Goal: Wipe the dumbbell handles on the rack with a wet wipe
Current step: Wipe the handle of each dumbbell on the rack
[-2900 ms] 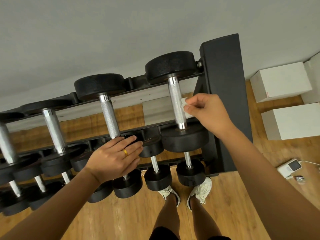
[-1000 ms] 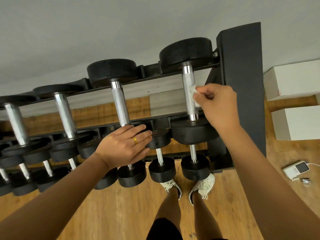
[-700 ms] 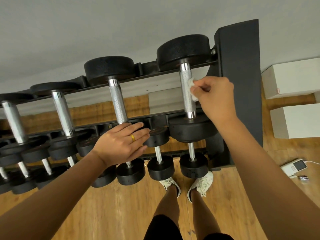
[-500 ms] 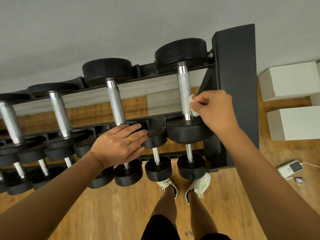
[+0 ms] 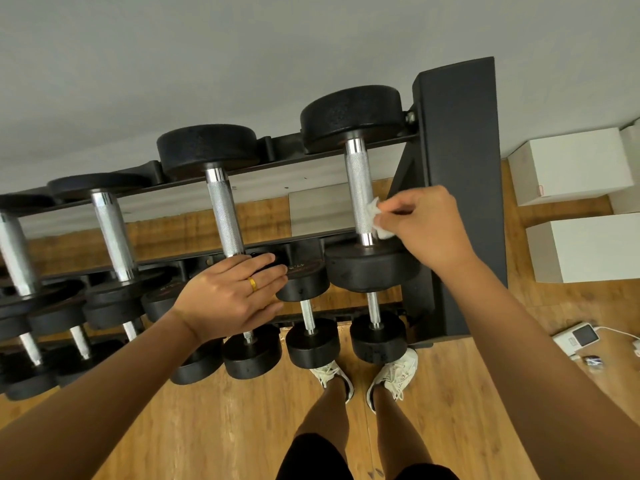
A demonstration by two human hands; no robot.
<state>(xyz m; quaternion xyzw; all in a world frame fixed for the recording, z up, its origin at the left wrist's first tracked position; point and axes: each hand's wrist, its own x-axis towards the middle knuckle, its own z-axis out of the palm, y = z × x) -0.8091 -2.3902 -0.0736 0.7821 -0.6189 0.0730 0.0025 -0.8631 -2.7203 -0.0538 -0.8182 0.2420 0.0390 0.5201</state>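
My right hand point(image 5: 426, 226) pinches the crumpled wet wipe point(image 5: 375, 220) against the right side of the knurled handle point(image 5: 358, 188) of the end dumbbell on the rack's point(image 5: 453, 202) top tier. My left hand point(image 5: 232, 296) lies flat, fingers straight, at the near end of the neighbouring dumbbell point(image 5: 225, 216). Rubbing one side only could leave the rest of the grip unwiped, and the small wad might snag on the knurling and slip free. The handle's underside is hidden, my left palm covers whatever it rests on, and the leftmost dumbbells are cut off.

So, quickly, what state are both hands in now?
Left hand: open, holding nothing.
Right hand: pinching the wet wipe against the handle.
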